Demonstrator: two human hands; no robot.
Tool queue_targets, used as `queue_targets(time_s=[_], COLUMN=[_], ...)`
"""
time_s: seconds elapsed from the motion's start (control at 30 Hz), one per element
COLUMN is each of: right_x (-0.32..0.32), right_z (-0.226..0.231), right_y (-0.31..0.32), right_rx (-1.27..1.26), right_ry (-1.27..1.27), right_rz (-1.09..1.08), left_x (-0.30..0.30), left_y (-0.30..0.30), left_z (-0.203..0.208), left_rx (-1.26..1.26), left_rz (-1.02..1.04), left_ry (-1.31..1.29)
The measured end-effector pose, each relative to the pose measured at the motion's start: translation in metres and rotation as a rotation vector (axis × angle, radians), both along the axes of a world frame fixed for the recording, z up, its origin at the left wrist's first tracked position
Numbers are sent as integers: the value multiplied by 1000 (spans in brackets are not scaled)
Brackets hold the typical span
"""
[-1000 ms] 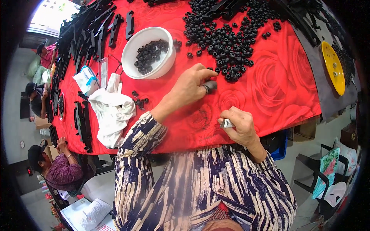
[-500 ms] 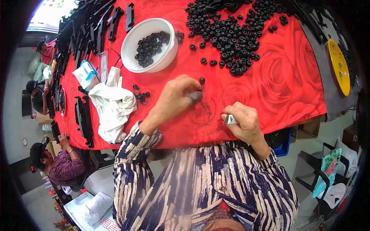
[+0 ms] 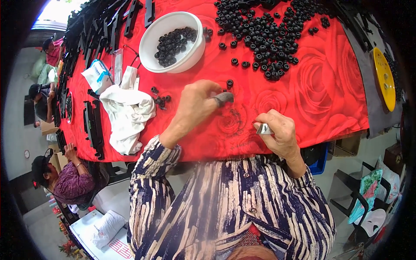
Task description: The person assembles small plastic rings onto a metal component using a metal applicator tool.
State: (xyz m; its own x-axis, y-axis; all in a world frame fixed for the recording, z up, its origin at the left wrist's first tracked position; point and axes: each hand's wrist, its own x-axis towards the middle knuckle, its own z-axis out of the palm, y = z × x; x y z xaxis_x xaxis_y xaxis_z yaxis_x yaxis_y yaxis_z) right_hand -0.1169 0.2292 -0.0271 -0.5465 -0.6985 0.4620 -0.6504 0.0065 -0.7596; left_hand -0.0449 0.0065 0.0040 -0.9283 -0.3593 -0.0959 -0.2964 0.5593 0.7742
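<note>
My left hand (image 3: 195, 106) hovers over the red cloth with its fingers bent; the thumb, in a grey finger cover (image 3: 224, 99), stands apart from them. Nothing shows between its fingertips. Just beyond them a single small black wheel-like part (image 3: 229, 83) sits on the cloth. My right hand (image 3: 278, 133) is closed round a short, silvery metal tool (image 3: 264, 129), whose flat end sticks out toward the left; its kind is unclear. Beyond my left hand, a white bowl (image 3: 197, 54) holds many similar black parts (image 3: 173, 45).
A big pile of black parts (image 3: 271, 39) spreads at the far middle. White cloth gloves (image 3: 125, 117) and a few black parts with springs (image 3: 161, 100) lie at left. Long black pieces (image 3: 93, 128) crowd the left side. A yellow tray (image 3: 383, 80) stands at right. A co-worker (image 3: 73, 184) sits at left.
The view has shifted slightly. My left hand's thumb has moved away from its fingers, close to the lone black part. My right hand keeps its hold on the metal tool.
</note>
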Motion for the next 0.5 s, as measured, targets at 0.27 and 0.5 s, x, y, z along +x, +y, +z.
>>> queue_targets(time_s=[0.27,0.5], right_x=[2,8], right_z=[3,12], right_y=[3,4], right_rx=[62,-20], right_ry=[-43,-68], right_rz=[19,-4], left_x=[0,39], left_y=[11,23], left_z=[-3,2], left_rx=[-56,1095], left_rz=[-43,162], left_ry=[-21,-7])
